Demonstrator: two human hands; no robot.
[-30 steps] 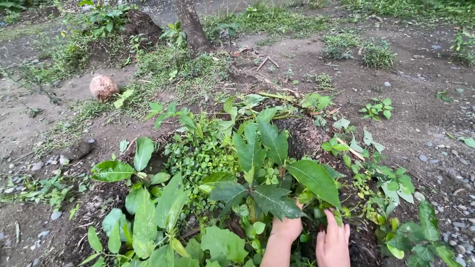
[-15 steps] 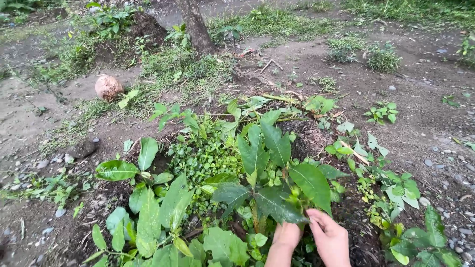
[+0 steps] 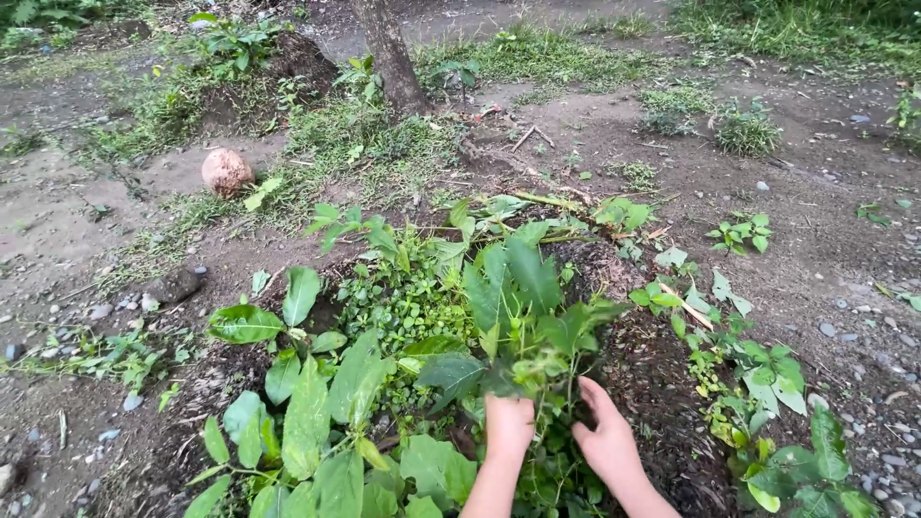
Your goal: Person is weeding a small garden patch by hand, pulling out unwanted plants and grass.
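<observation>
Both hands low in the near patch: left hand [image 3: 508, 422] closed around the leafy weed [image 3: 537, 341], right hand [image 3: 604, 436] clasping its stems beside. Best gripped near the soil [image 3: 652, 384].

No packages, labels, signs or screens anywhere I can see. It's all outdoor ground here, nothing printed or boxed near my fingers.
</observation>
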